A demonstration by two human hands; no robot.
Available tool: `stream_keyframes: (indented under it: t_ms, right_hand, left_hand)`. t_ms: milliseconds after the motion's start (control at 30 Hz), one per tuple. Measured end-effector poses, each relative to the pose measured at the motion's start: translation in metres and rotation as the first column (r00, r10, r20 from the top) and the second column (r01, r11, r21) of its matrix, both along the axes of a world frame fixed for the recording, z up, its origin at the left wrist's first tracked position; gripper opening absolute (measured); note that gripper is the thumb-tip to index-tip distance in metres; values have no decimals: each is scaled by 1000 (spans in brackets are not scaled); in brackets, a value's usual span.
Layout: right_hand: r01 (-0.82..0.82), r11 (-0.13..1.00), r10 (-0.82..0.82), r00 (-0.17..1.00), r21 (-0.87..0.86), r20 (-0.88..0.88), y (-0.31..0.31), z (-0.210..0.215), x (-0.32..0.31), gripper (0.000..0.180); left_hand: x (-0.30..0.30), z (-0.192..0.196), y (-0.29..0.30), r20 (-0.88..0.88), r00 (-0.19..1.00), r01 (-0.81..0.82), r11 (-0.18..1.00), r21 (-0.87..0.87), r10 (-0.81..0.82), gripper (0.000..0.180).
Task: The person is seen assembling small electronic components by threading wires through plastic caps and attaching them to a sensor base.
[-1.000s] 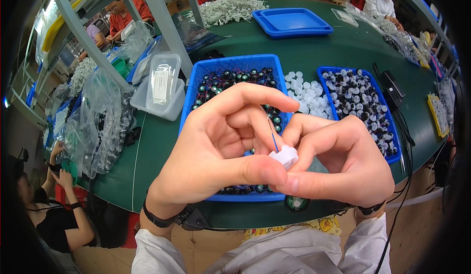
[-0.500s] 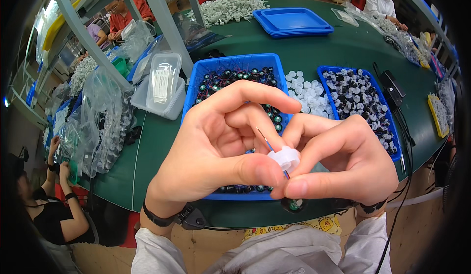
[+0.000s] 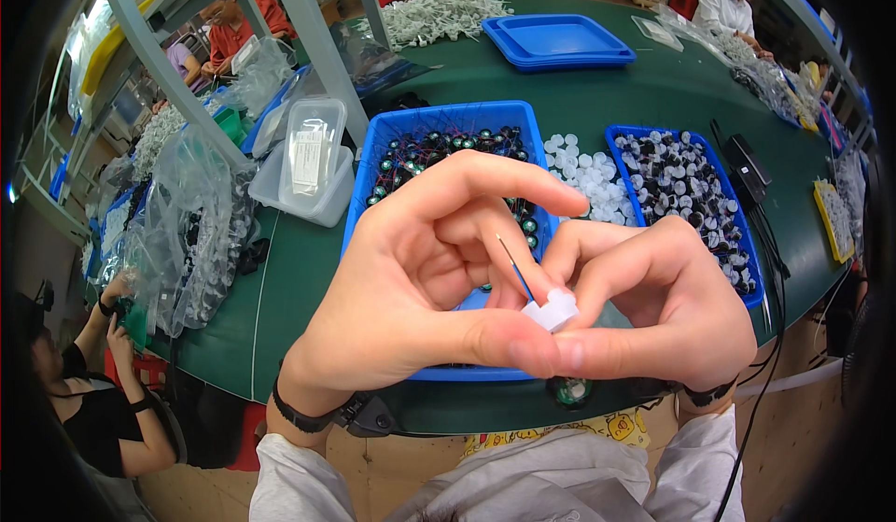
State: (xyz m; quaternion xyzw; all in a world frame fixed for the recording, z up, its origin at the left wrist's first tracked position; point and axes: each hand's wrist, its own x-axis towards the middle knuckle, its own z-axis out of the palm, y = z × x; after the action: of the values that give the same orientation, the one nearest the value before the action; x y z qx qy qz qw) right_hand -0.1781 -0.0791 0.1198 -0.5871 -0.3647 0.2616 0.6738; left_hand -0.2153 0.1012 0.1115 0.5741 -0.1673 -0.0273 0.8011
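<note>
A small white plastic cap [image 3: 553,310] sits pinched between the fingertips of both hands, above the near edge of the table. My left hand [image 3: 420,270] grips it with thumb and fingers, its index finger arched over the top. From the other side, my right hand [image 3: 667,303] presses thumb and index finger against the cap. A thin blue wire [image 3: 519,275] with a bare tip sticks up out of it toward the left. Below the fingers hangs a round black part with a green circuit board [image 3: 569,389]; how the wire joins it is hidden.
Behind my hands a blue bin [image 3: 448,111] holds many wired round parts. Right of it lie loose white caps [image 3: 590,181] and a blue tray [image 3: 616,148] of black-and-white parts. A clear plastic box [image 3: 327,200] stands left. Stacked blue trays [image 3: 560,41] lie farther back; co-workers sit around.
The cap has tilted and shifted slightly right, and the right fingertips have come up from the wire below it to the cap. The hanging part moved slightly right.
</note>
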Motion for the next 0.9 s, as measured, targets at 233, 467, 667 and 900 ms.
stream_keyframes:
  t_ms: [233,467,667,900]
  right_hand:
    - [-36,999,39,990,30,-138,0,-2,0,5]
    - [-29,996,48,974,90,-221,2,-4,-2,6]
    - [-58,996,75,961,71,-265,1,-1,0,5]
    - [-20,1000,23,977,13,-212,2,-1,2,3]
  left_hand:
    - [-2,0,-3,-56,998,-33,999,-9,32,84]
    - [-3,2,-4,-73,997,-30,999,-29,28,83]
    - [0,2,-2,-63,998,18,999,-51,-22,83]
    - [4,-1,3,-10,1000,4,1000,27,-4,85]
